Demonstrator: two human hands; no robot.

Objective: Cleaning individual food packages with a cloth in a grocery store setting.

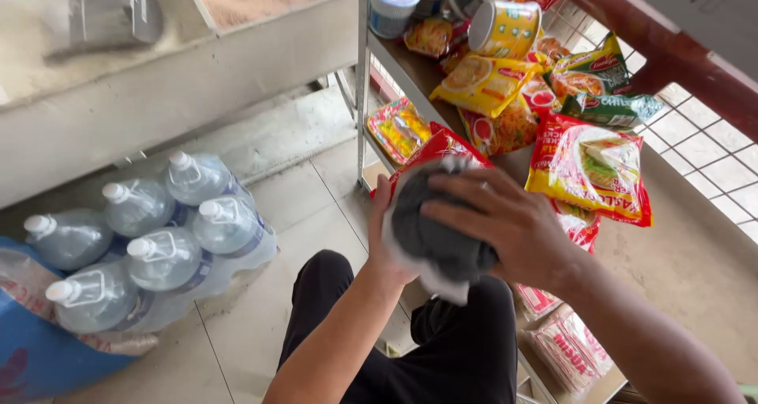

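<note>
Head view shows us bunching a dark grey cloth wad (438, 226) over the front edge of the metal shelf (418, 76), left hand (388, 238) cupped beneath, right hand (497, 215) clamped on top, red noodle packet (442, 145) just behind; next we judge a firmer squeeze.

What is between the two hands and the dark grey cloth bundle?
Nothing visible. The left hand supports the dark grey cloth bundle from beneath, and the right hand presses directly on top.

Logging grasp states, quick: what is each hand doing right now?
Left hand: closed under the dark grey cloth bundle.
Right hand: closed over the same bundle.
</note>
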